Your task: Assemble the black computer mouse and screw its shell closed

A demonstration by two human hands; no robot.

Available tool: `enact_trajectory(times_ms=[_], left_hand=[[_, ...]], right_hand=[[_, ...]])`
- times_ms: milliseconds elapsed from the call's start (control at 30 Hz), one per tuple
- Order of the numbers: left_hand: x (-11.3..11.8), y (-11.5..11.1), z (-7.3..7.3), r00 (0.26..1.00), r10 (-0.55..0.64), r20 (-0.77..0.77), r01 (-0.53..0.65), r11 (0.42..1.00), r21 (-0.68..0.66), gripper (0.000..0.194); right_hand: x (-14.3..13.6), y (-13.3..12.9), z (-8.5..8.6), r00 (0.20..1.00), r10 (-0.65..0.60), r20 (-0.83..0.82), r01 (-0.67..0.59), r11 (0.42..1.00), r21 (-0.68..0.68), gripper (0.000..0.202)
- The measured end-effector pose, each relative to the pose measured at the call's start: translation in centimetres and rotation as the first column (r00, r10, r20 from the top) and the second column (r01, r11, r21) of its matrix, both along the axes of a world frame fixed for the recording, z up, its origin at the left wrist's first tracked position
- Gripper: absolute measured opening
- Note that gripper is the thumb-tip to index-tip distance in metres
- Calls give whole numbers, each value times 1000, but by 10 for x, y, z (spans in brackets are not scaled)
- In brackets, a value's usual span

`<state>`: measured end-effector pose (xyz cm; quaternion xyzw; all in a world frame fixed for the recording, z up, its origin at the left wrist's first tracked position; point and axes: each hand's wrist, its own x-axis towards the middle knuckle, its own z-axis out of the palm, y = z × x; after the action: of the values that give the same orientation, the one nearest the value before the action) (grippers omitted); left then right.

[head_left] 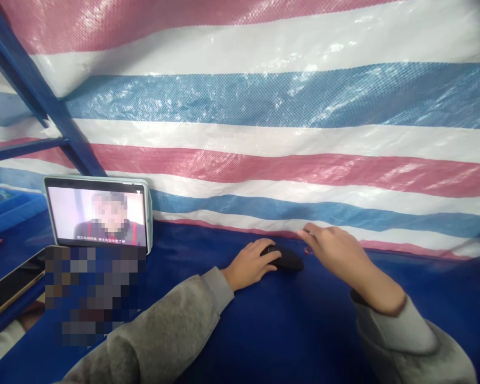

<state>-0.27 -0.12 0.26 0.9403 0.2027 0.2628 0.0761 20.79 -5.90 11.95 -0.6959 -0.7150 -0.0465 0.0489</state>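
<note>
A black, rounded object that looks like a computer mouse lies on the dark blue tabletop. My left hand reaches in from its left side, with the fingers curled over that end and the thumb along the near edge. To the right of the mouse, my right hand is raised a little above the table. Its thumb and fingertips are pinched together, and whatever is between them is too small to make out. Just below those fingertips shows a tiny reddish bit.
A tablet in a pale case stands at the left, playing a video. Nearer lies a phone, beside a blurred-out patch. Blue trays sit at the far left under a blue metal frame. Striped plastic sheeting hangs behind the table.
</note>
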Motion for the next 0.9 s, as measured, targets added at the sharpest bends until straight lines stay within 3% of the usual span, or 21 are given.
enact_trajectory(times_ms=[200,700,900], left_hand=[[0,1,-3,1000,5,-2,-5,1000,-3,30],[0,2,-4,1000,22,0,-22,1000,-18,30],[1,4,-5,999,-12,48,9,998,63,30]], right_hand=[[-3,-4,7,995,-84,50,87,994,-66,24],[5,-1,6,999,-40,-34,37,996,-81,20],[8,3,-3,998,-25,-52,21,998,-62,24]])
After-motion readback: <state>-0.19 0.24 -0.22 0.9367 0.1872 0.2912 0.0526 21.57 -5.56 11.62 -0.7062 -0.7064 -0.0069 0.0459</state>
